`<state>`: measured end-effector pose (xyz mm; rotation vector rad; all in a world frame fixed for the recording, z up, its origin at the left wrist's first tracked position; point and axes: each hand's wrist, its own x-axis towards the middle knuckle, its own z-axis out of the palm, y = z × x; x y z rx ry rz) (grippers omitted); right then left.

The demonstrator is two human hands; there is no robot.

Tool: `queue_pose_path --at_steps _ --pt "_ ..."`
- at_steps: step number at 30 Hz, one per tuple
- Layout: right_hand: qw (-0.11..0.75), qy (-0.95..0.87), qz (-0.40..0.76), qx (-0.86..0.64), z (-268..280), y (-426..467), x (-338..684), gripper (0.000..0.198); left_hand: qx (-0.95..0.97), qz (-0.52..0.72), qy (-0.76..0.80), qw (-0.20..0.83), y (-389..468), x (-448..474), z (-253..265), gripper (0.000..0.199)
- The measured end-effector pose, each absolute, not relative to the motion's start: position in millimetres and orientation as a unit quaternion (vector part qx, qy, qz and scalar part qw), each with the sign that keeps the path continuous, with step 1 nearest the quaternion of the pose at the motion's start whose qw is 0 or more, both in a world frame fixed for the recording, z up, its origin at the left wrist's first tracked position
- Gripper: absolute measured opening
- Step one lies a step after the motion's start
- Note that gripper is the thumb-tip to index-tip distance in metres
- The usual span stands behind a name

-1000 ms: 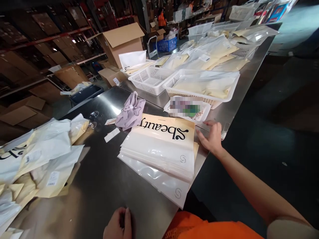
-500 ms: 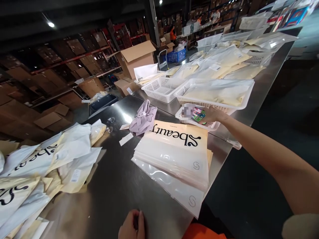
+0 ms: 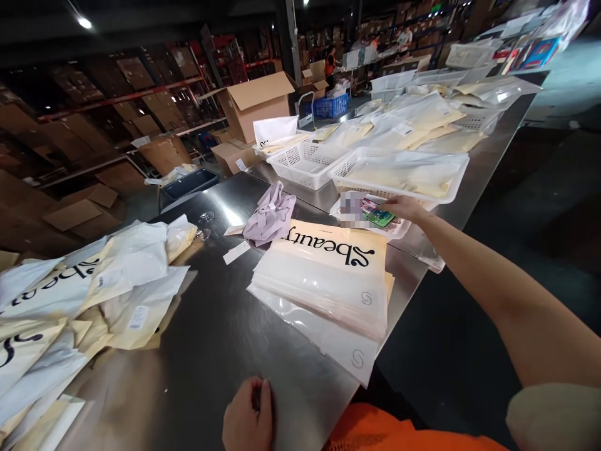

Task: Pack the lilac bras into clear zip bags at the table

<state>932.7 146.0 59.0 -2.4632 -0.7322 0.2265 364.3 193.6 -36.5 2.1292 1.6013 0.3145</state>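
My right hand (image 3: 404, 208) reaches across to a phone (image 3: 378, 214) with a bright, colourful screen and has its fingers at the phone's right end. The phone lies in a small white tray (image 3: 402, 232); part of what is beside it is blurred out. My left hand (image 3: 248, 414) rests curled on the metal table (image 3: 206, 351), its thumb against the bent fingers and nothing visible in it. Between the hands lies a stack of cream-and-white plastic mailing bags (image 3: 323, 275) printed with "beauty". A folded lilac garment (image 3: 270, 216) with a white tag (image 3: 236, 252) sits just behind the stack.
Packed mailing bags (image 3: 136, 263) are heaped on the left. White plastic baskets (image 3: 305, 164) stand along the back, one holding bagged goods (image 3: 404, 172). More filled bags (image 3: 413, 119) lie beyond. An open carton (image 3: 258, 103) and a dark bin (image 3: 190, 188) stand past the table edge.
The camera view has shifted slightly. My right hand has drawn back a little along the phone, so more of the screen shows. My left hand keeps its curled pose.
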Motion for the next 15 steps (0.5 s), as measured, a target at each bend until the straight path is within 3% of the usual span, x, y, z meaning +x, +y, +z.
queue_pose_path --at_steps 15 --pt "0.260 -0.220 0.148 -0.929 62.7 152.5 924.0 0.048 0.763 0.070 0.590 0.253 202.9 352.0 -49.5 0.034"
